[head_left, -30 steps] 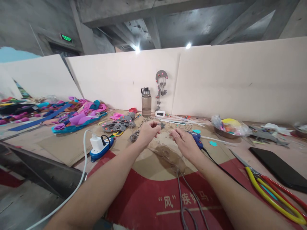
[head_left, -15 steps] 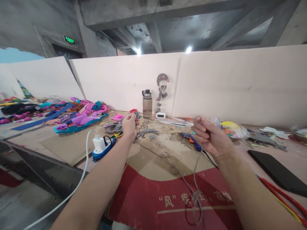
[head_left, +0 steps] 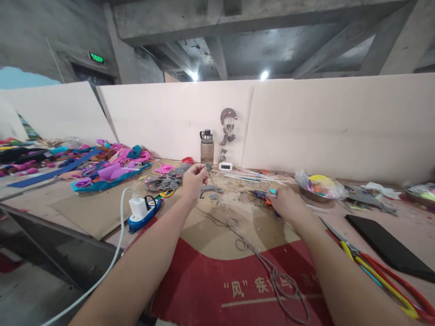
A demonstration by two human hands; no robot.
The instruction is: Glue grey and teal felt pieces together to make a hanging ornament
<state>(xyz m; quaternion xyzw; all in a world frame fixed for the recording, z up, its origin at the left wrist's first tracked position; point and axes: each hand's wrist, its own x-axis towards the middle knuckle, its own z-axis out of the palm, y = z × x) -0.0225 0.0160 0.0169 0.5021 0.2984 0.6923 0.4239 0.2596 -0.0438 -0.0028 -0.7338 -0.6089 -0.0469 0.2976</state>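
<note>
Between the thumb and fingers of my left hand point(head_left: 194, 184) is a small grey felt piece point(head_left: 209, 168), mostly hidden by the fingertips. A thin grey cord point(head_left: 258, 254) runs in loose loops over the printed cardboard point(head_left: 200, 290); I cannot tell whether it joins that piece. My right hand point(head_left: 286, 203) is closed around the handle of a blue glue gun point(head_left: 261, 194) with an orange trigger, which lies on the board. Grey felt cutouts point(head_left: 166, 181) are piled left of my left hand, and a curved grey piece point(head_left: 211, 189) lies just past it.
A water bottle point(head_left: 207, 149) and a small white clock point(head_left: 225, 167) stand at the back, near a grey hanging ornament point(head_left: 229, 115). Left is a blue-and-white power strip point(head_left: 144, 215). Right are a metal bowl point(head_left: 321, 194), scissors point(head_left: 355, 251) and a black phone point(head_left: 390, 244).
My right hand has let go of the cord and moved down onto the glue gun. The cord now lies slack on the cardboard. My left hand has shifted slightly right.
</note>
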